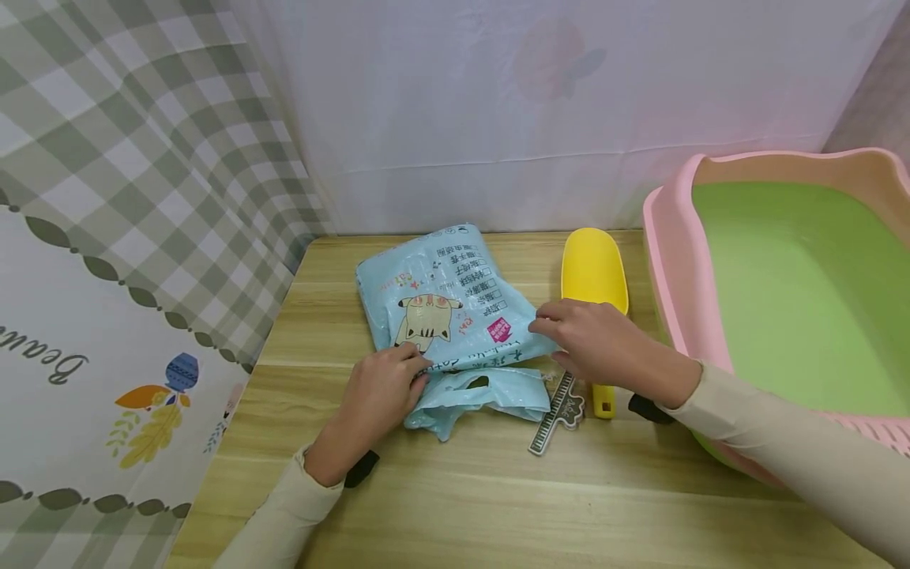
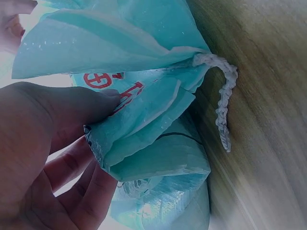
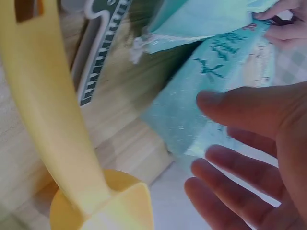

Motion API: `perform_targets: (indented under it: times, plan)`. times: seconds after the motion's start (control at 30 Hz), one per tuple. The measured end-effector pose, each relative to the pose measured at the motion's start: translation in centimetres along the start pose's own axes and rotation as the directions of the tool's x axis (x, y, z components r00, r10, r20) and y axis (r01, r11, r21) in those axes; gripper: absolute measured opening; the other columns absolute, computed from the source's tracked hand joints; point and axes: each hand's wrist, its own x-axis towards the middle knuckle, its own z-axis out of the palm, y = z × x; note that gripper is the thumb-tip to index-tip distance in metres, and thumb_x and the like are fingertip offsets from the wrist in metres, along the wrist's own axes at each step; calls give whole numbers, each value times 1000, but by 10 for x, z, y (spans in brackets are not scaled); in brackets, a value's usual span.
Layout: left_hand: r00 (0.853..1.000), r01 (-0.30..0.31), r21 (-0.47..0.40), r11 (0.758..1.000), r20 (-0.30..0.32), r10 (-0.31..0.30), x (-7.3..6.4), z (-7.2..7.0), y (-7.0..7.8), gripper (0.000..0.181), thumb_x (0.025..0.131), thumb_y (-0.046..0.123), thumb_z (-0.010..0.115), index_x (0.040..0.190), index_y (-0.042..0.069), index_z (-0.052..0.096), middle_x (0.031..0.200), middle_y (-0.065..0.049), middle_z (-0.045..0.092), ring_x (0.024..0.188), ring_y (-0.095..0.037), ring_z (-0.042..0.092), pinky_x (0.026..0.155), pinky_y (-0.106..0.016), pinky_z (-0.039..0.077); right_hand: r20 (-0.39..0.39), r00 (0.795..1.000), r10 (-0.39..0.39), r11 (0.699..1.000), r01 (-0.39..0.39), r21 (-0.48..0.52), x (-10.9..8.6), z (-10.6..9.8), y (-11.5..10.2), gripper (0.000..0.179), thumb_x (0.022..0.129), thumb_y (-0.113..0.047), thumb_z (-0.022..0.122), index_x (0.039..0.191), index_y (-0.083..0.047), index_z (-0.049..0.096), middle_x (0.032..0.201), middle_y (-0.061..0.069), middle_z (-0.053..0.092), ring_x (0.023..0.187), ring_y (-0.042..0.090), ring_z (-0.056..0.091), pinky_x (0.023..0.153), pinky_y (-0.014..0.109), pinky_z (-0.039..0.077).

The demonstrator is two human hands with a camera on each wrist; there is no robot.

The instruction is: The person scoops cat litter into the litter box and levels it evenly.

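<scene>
A light-blue cat litter bag (image 1: pixel 455 296) with a cartoon cat lies on the wooden table, its handle end (image 1: pixel 490 391) crumpled toward me. My left hand (image 1: pixel 387 387) pinches the bag's open edge between thumb and fingers. In the left wrist view the plastic folds gape, and a white braided pull string (image 2: pixel 224 103) hangs from the seam. My right hand (image 1: pixel 597 340) is at the bag's right corner, and the right wrist view shows its thumb and fingers spread apart with nothing between them. Below that hand lies a yellow scoop (image 1: pixel 593 265), its handle partly hidden.
A flat clip (image 1: pixel 558 415) with a striped edge lies between the bag and the scoop handle. On the right stands a large pink and green litter box (image 1: pixel 700 261). A checked cloth (image 1: pixel 178 142) hangs at the left, and a pale curtain (image 1: pixel 455 103) closes the back.
</scene>
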Motion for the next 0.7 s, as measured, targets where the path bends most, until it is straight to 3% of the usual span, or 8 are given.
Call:
perform_targets:
  times: [0.17,0.33,0.5,0.7]
  plan:
    - [1000,10,-37,999,-6,-10,0,1,-2,17,87,13,95,101,8,87,99,-4,76,84,-23,77,72,-42,64,-1,998,-67,996,67,-56,6,16,5,58,82,-17,99,134,-10,75,134,17,70,115,36,70,78,46,66]
    - [1000,25,-52,998,4,-24,1,1,-4,16,87,12,95,100,7,86,96,-2,75,82,-22,76,70,-41,63,-37,985,-167,976,160,-149,10,33,5,55,87,-26,97,133,-11,71,123,15,71,107,35,69,78,41,66]
    - [1000,20,-53,998,1,-20,3,0,-6,16,88,11,95,101,7,86,96,-3,75,82,-22,77,70,-42,64,-44,982,-185,960,171,-221,12,41,2,51,91,-19,93,136,-11,69,120,14,71,104,33,67,84,40,65]
    - [1000,8,-56,998,-8,-9,3,1,-7,16,87,11,95,100,7,86,98,-4,76,84,-23,78,72,-42,64,-16,985,-172,957,163,-241,17,42,3,55,88,-11,94,137,-10,67,119,13,70,102,33,69,82,41,65]
